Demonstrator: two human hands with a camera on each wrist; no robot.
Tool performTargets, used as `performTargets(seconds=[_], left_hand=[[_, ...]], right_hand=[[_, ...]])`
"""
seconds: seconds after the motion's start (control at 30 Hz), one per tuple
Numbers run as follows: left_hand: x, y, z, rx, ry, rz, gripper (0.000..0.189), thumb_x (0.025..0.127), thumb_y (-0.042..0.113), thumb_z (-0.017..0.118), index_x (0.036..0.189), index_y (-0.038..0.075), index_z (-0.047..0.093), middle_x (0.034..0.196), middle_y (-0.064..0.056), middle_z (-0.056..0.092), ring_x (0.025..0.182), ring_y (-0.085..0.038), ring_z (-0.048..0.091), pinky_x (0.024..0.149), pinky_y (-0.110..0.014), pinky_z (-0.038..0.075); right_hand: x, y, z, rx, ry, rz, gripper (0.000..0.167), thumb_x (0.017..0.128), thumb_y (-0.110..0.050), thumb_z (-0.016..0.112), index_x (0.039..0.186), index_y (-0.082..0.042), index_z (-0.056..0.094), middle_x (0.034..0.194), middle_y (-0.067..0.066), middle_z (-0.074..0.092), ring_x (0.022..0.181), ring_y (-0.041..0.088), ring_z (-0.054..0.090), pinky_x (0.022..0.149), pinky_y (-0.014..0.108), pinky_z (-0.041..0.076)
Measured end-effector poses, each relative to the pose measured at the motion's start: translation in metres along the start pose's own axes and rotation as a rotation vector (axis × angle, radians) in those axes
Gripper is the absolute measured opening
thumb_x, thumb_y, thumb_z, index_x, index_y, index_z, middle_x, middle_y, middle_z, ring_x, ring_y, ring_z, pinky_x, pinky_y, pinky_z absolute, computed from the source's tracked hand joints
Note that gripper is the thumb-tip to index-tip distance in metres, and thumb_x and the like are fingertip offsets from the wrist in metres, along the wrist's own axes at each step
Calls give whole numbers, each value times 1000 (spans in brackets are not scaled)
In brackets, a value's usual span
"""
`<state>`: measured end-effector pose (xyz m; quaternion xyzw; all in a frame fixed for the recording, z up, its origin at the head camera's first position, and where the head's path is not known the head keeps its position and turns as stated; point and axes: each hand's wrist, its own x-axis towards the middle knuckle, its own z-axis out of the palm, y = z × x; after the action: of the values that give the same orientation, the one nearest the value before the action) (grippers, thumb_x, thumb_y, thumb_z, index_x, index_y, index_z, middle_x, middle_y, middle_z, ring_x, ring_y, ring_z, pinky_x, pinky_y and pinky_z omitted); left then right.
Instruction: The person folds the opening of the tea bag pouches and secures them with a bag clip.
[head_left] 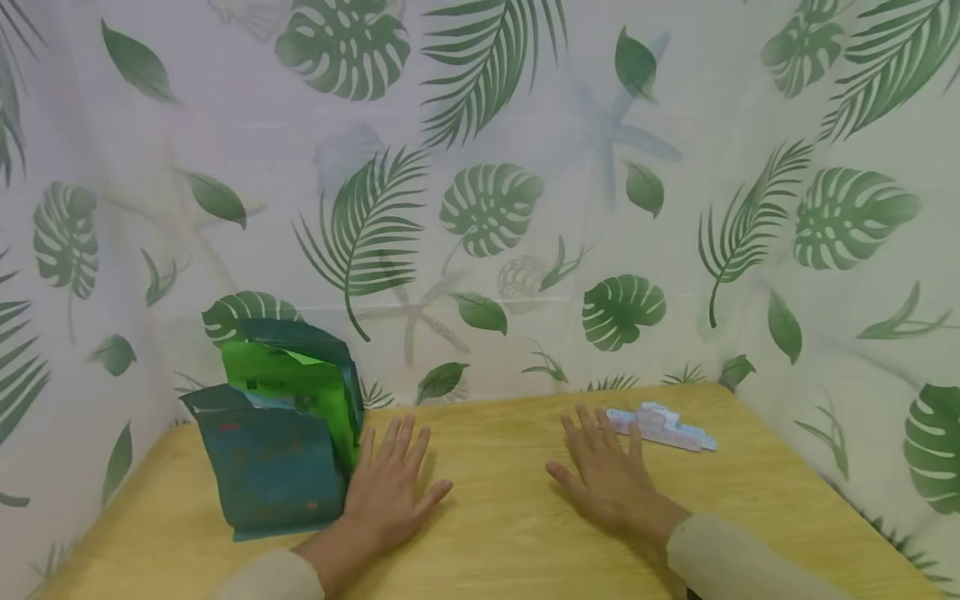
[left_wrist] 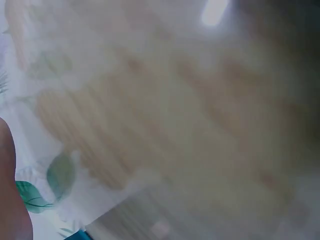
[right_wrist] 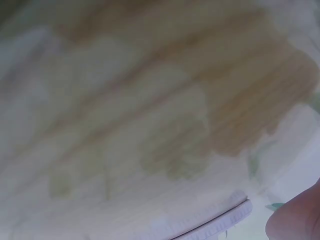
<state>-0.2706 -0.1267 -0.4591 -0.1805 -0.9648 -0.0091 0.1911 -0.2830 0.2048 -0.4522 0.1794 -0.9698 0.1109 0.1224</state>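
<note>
My left hand [head_left: 386, 496] rests palm down on the wooden table, fingers straight and spread, right beside a dark teal bag [head_left: 273, 467]. The bag stands upright with its top open, and a bright green packet [head_left: 281, 371] sticks up from it. My right hand [head_left: 607, 479] also lies flat with its fingers spread. Just beyond its fingertips is a small pile of pale, narrow printed strips [head_left: 663, 429]. In the right wrist view these strips [right_wrist: 215, 225] appear at the bottom edge. A corner of the teal bag [left_wrist: 79, 235] shows in the left wrist view.
The light wooden table [head_left: 495, 533] reaches back to a white curtain [head_left: 480, 125] printed with green leaves, which also hangs at both sides. Both wrist views mostly show the blurred, shiny tabletop.
</note>
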Motion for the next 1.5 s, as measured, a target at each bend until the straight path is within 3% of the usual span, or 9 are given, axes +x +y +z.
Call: performTargets(seconds=[0.17, 0.37, 0.57, 0.77, 1.1, 1.23, 1.5], left_hand=[[-6, 0, -12, 20, 21, 55, 80, 97, 68, 42, 155, 13, 36, 164, -13, 26, 152, -32, 23, 120, -60, 11], [-9, -1, -20, 22, 104, 128, 77, 96, 65, 46, 150, 11, 44, 160, -15, 34, 150, -32, 30, 119, -60, 17], [-20, -6, -21, 45, 90, 135, 76, 96, 65, 48, 150, 11, 45, 161, -14, 33, 150, -30, 29, 121, -56, 13], [-27, -14, -25, 89, 127, 195, 75, 96, 65, 47, 149, 12, 46, 162, -13, 31, 149, -31, 31, 120, -56, 16], [-37, -26, -29, 62, 169, 209, 73, 94, 60, 55, 148, 12, 48, 155, -13, 42, 143, -31, 40, 119, -55, 18], [-40, -31, -30, 48, 240, 253, 70, 93, 59, 57, 143, 10, 53, 146, -14, 51, 134, -32, 48, 116, -55, 25], [-43, -42, -32, -9, 429, 300, 66, 102, 60, 35, 132, 6, 57, 133, -16, 57, 121, -33, 53, 108, -53, 32]], right_hand=[[2, -8, 2, -7, -11, -26, 76, 102, -61, 34, 159, -11, 24, 167, 12, 10, 153, 42, 9, 110, 75, -1], [11, -19, 2, -12, 21, -37, 78, 101, -64, 32, 159, -12, 25, 167, 12, 12, 152, 41, 15, 110, 75, 2], [13, -26, 8, 2, 4, -41, 79, 101, -66, 32, 159, -12, 26, 167, 12, 13, 152, 40, 16, 110, 75, 1], [19, -33, 10, 21, 7, -32, 80, 100, -67, 33, 159, -13, 25, 167, 12, 13, 153, 39, 15, 111, 75, 2], [20, -45, 10, 52, -25, -34, 80, 100, -66, 34, 160, -14, 22, 168, 11, 9, 154, 38, 12, 111, 74, 2], [20, -46, 9, 51, -36, -26, 81, 100, -66, 34, 160, -14, 21, 168, 11, 8, 154, 38, 11, 112, 74, 1], [26, -51, 7, 47, 23, -50, 77, 101, -63, 37, 159, -13, 26, 167, 10, 17, 150, 40, 22, 112, 72, 4]])
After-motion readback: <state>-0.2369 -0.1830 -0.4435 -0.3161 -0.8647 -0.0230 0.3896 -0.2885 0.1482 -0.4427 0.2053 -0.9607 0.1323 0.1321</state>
